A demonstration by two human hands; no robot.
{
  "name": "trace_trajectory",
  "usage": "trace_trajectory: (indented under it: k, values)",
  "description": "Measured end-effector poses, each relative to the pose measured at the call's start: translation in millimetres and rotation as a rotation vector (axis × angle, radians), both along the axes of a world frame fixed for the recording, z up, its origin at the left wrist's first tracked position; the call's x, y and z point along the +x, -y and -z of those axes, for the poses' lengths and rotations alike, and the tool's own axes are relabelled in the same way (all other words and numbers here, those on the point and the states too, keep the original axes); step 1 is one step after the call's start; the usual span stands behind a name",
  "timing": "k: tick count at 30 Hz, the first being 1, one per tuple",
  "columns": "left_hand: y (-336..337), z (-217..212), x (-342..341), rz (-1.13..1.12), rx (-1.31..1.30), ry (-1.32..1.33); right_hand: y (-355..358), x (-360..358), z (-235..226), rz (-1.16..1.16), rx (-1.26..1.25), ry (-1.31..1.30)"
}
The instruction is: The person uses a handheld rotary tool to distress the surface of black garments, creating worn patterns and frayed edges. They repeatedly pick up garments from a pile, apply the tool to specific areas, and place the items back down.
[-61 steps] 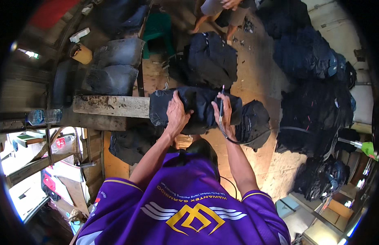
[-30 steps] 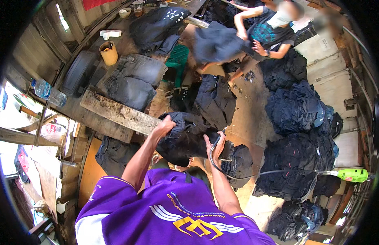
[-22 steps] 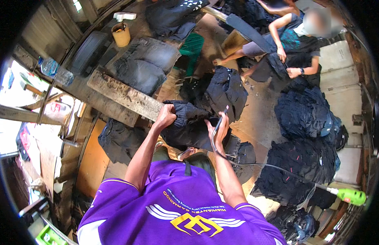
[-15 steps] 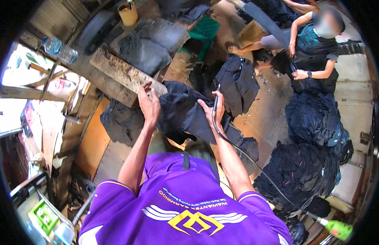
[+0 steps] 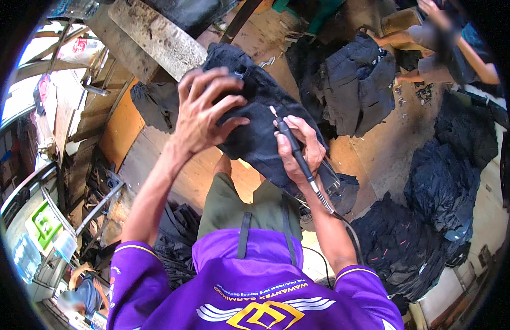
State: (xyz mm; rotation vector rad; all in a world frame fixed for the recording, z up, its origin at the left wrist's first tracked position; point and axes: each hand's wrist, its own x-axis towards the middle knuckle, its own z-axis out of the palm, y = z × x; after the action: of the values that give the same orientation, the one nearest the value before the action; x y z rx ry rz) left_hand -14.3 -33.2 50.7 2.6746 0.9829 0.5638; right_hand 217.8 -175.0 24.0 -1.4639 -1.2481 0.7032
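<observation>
A slim black rotary tool handpiece (image 5: 293,146) with a small pale bit at its tip is gripped in my right hand (image 5: 307,146). Its flexible shaft runs back along my right forearm. The bit points at a black garment (image 5: 271,126), apparently trousers, stretched over a support in front of me. Over the garment's left part, my left hand (image 5: 208,110) is open with the fingers spread and slightly blurred. Whether its fingertips touch the cloth, I cannot tell.
A worn board (image 5: 161,36) extends beyond the garment at upper left. Dark garments lie on the floor at right, in a near heap (image 5: 398,242) and a farther heap (image 5: 444,181). Another dark bundle (image 5: 356,82) lies ahead, by a seated person's legs (image 5: 425,60). At lower left is a green tray (image 5: 44,224).
My left hand has come down over the garment, its fingers spreading. The handpiece has swung so its tip points forward and left at the cloth. The view has shifted.
</observation>
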Motion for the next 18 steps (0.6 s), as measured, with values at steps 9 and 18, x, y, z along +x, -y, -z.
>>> trace_trajectory:
  k: [9, 18]
  values:
    - [-57, 10, -2, 0.205, -0.371, -0.241, -46, -2, 22, -0.156, 0.238, 0.364]
    - [-63, 10, -2, 0.207, -0.403, -0.174, -46, -7, 22, -0.125, 0.156, 0.380]
